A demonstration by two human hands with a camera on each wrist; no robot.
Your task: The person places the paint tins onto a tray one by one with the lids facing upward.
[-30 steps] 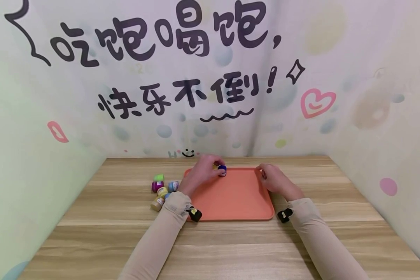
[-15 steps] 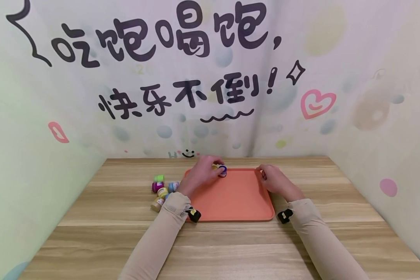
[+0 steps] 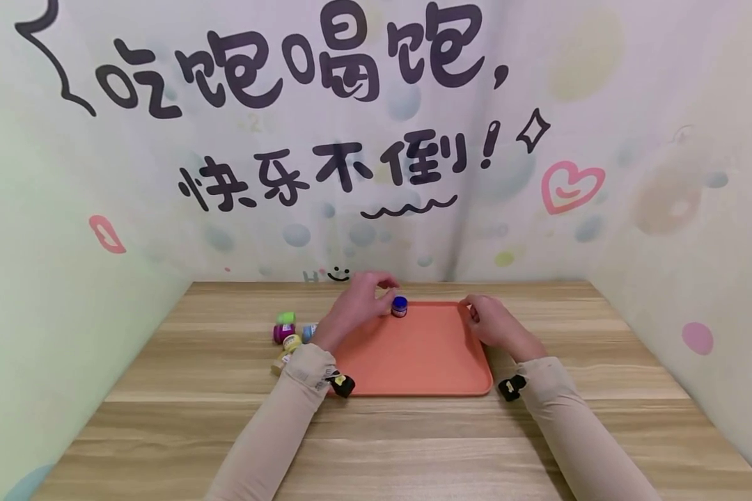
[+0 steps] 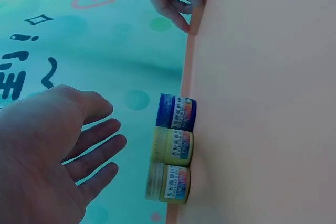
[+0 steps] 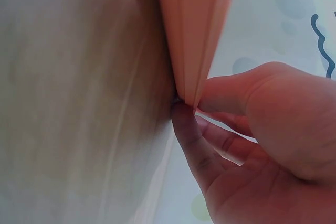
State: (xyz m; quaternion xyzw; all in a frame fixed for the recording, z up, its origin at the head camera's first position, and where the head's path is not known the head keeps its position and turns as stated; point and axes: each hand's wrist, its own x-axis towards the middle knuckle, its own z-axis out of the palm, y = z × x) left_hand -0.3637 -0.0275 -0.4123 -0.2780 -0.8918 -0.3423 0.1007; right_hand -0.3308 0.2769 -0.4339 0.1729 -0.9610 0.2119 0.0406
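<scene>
Jar row: I judge the step in hand as lining jars along the far rim of the orange tray (image 3: 426,355); the blue jar (image 3: 399,307), yellow jar (image 4: 173,145) and ochre jar (image 4: 169,183) stand upright side by side there
Left hand (image 3: 362,303): fingers loose and nearly straight, holding nothing, near the row but apart from it
Right hand (image 3: 491,321): narrow, pinching the tray's far right corner between thumb and fingers
Loose jars: the purple jar (image 3: 283,333), green jar (image 3: 286,318) and others sit on the table (image 3: 413,445) left of the tray; I think the next move calls for taking the left hand over to them while the right steadies the tray
Head view: alone shows me that loose group, but the left hand covers the yellow and ochre jars
Left wrist view: gives me the whole row, labels included, and the gap to the fingertips
Right wrist view: shows me a fingertip tucked under the tray's corner, hidden from the head camera
</scene>
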